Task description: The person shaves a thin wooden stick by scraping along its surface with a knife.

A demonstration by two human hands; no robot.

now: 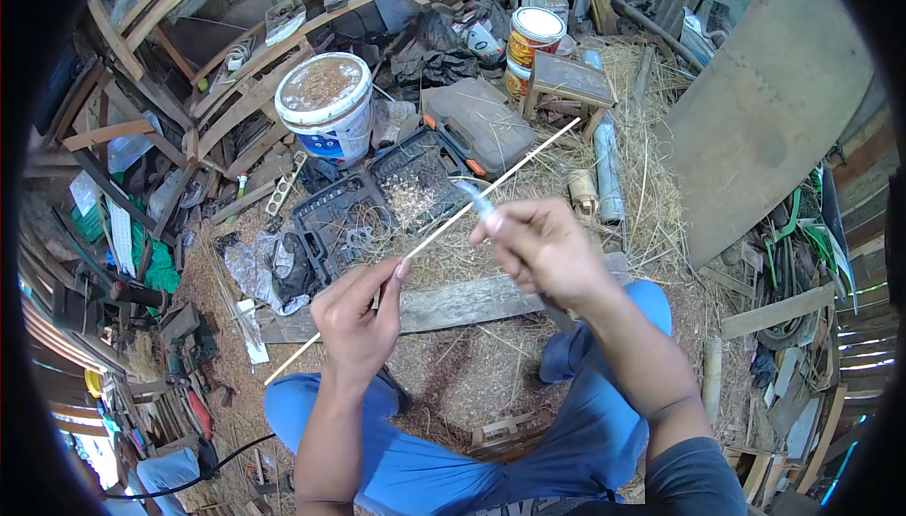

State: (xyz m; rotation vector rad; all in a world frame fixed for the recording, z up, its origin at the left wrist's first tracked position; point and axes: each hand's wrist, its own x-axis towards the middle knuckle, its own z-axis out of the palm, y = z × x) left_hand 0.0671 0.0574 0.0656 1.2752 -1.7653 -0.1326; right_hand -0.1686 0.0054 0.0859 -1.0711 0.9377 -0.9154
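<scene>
A long thin bamboo strip (524, 166) slants across the head view from lower left to upper right. My left hand (359, 313) is closed around it below its middle, thumb and forefinger pinching it. My right hand (547, 250) is closed around a small knife (479, 203), somewhat blurred, whose blade end is beside the strip's upper half. Whether the blade touches the strip I cannot tell. Beneath both hands lies a wooden plank (472, 304) in front of my knees.
An open black tool case (335, 219) with shavings in it lies ahead. Behind it stand a white bucket (326, 101), a small wooden stool (573, 79) and a paint pail (536, 33). A large board (769, 110) leans at right. Straw and shavings cover the floor.
</scene>
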